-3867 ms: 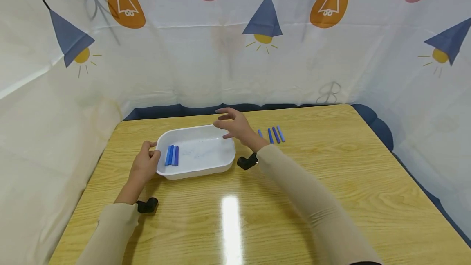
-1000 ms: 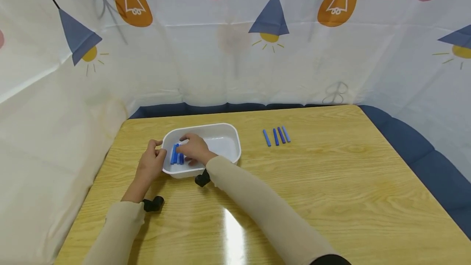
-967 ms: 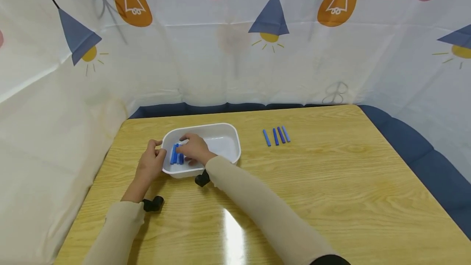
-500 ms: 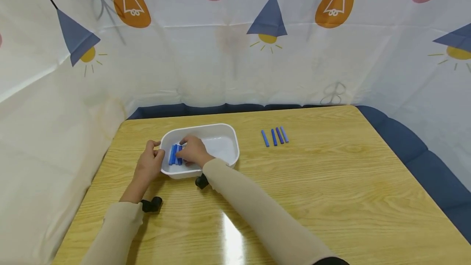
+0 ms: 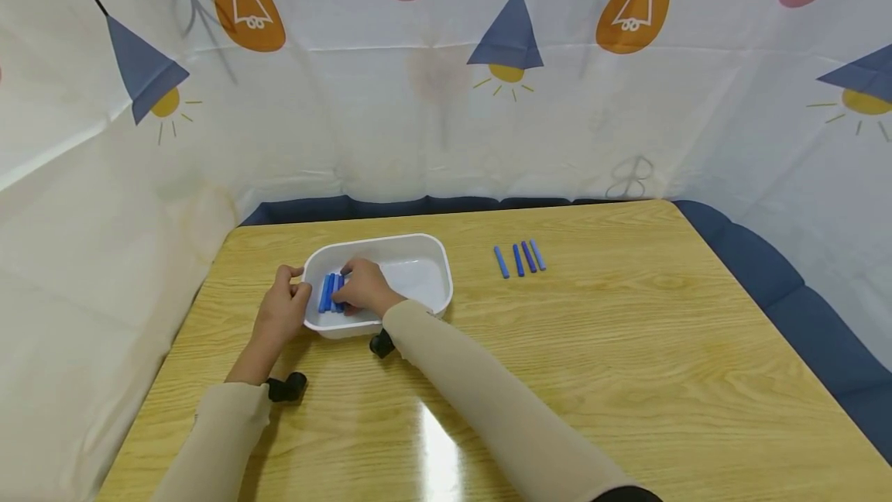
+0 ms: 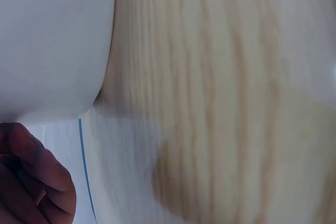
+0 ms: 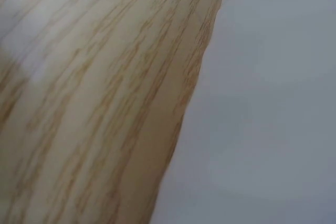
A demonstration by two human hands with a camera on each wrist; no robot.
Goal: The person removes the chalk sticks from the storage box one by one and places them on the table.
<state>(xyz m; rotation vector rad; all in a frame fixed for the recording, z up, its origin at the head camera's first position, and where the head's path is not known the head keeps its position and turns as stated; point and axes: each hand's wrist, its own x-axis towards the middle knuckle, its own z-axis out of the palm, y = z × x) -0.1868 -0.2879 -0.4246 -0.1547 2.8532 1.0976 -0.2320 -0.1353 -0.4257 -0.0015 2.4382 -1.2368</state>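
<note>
On the table stands a white plastic tray (image 5: 427, 273), and my left hand (image 5: 280, 312) grips its left rim. In the left wrist view, curled fingers (image 6: 47, 177) show against the tray wall. Several blue crayon-like sticks (image 5: 327, 294) lie side by side at the tray's left end. My right hand (image 5: 369, 287) reaches inside the tray, thumb and forefinger pinching at the rightmost stick of that row, which the hand partly covers. The right wrist view holds only tray wall (image 7: 262, 103) and table, with no fingers visible.
To the right of the tray, several more blue sticks (image 5: 517, 259) lie in a loose row on the wooden table (image 5: 627, 347). A printed white curtain (image 5: 348, 115) hangs behind and at both sides. Dark blue cushioning (image 5: 759, 262) borders the table's far and right edges.
My right hand, held above the tray's right rim 3.9 s ago, is now down at the sticks on the left. Over the last second it barely shifts. The left hand stays on the rim.
</note>
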